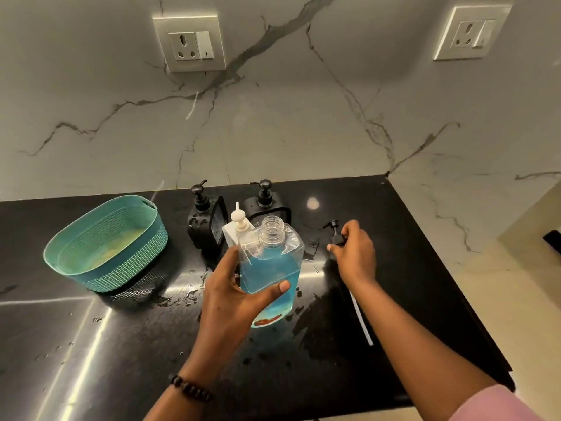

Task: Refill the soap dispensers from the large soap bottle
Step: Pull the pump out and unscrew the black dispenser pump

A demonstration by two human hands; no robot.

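The large soap bottle, uncapped and roughly half full of blue liquid, is held upright above the middle of the worktop by the left hand, which is wrapped around its lower body, thumb across the front. A black pump head is pinched by the right hand near the right edge; its tube trails toward the front edge. Two black dispensers and one white dispenser are set toward the back edge. A teal basket is placed at the left.
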